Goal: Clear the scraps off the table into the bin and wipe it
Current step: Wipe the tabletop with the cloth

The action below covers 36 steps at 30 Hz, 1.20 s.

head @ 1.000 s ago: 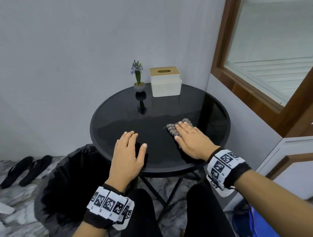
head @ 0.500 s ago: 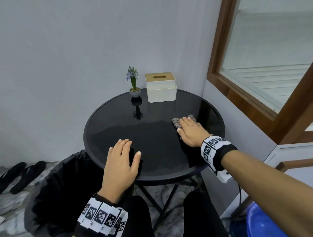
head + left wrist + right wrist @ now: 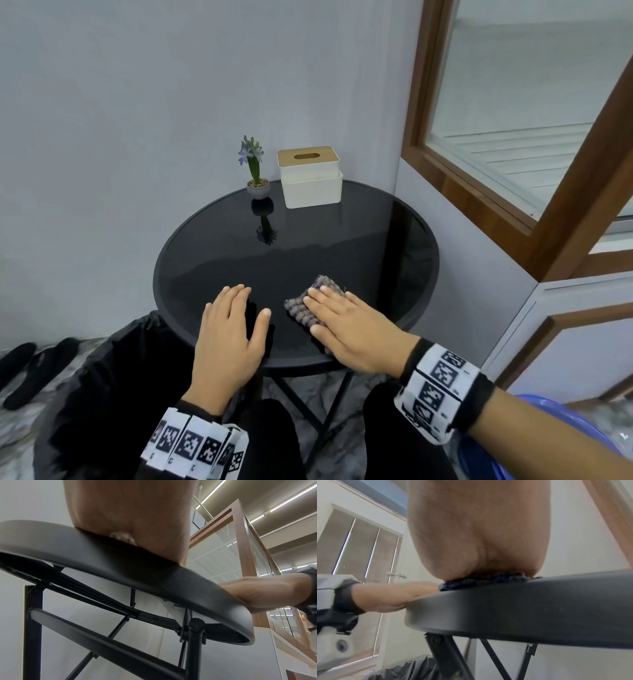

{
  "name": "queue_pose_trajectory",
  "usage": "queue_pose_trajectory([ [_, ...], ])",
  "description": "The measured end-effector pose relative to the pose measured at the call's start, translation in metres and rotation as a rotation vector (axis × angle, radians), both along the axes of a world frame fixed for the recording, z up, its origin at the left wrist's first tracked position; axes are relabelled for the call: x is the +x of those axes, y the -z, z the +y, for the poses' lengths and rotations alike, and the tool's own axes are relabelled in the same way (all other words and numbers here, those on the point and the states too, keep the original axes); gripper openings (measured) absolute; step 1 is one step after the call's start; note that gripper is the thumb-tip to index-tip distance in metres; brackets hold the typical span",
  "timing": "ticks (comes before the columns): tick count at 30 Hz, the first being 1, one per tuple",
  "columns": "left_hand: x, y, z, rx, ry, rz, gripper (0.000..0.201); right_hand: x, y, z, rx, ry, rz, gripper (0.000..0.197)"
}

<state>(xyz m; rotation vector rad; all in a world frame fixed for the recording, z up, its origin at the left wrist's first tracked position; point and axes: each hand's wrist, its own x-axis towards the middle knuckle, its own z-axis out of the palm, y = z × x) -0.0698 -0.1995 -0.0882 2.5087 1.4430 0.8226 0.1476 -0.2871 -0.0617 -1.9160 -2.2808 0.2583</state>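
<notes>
A round black glass table (image 3: 342, 246) stands in a corner. My right hand (image 3: 346, 323) lies flat on a grey knitted cloth (image 3: 308, 305) near the table's front edge, fingers straight and pressing it down. In the right wrist view the cloth (image 3: 484, 582) shows as a dark strip squeezed under the palm. My left hand (image 3: 229, 332) rests flat on the glass just left of the cloth, fingers straight, holding nothing. A bin lined with a black bag (image 3: 113, 387) stands on the floor below the table's left front edge. No scraps show on the tabletop.
A small potted flower (image 3: 255, 178) and a white tissue box with a wooden lid (image 3: 310, 178) stand at the table's back edge. Wall and a wood-framed window (image 3: 513, 137) close the right side. Black slippers (image 3: 27, 370) lie on the floor at left; a blue basin (image 3: 548, 445) at lower right.
My right hand has slid the cloth from the right side of the table back toward the front centre, closer to my left hand. The left hand has stayed flat in place.
</notes>
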Motion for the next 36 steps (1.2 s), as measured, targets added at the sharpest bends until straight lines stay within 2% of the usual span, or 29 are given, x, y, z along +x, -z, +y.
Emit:
queue_pose_trajectory([
  [6, 0.003, -0.002, -0.004, -0.017, 0.013, 0.002, 0.065, 0.030, 0.002, -0.017, 0.047, 0.075, -0.062, 0.065],
  [8, 0.002, -0.002, -0.003, -0.024, 0.010, -0.004, 0.066, 0.046, 0.000, -0.015, 0.045, 0.115, -0.068, 0.062],
  [12, 0.001, -0.003, -0.003, -0.034, 0.009, -0.006, 0.063, 0.084, -0.006, -0.004, 0.030, 0.193, -0.051, 0.057],
  [21, 0.003, -0.004, -0.005, -0.050, 0.001, 0.002, 0.060, 0.156, -0.007, 0.036, -0.018, 0.326, -0.020, 0.061],
  [27, 0.003, -0.001, -0.005, -0.045, -0.007, 0.005, 0.069, 0.178, -0.003, 0.058, -0.020, 0.365, -0.034, 0.065],
  [36, 0.003, 0.002, -0.006, -0.038, -0.021, 0.011, 0.070, 0.191, 0.003, 0.079, 0.020, 0.407, -0.061, 0.075],
])
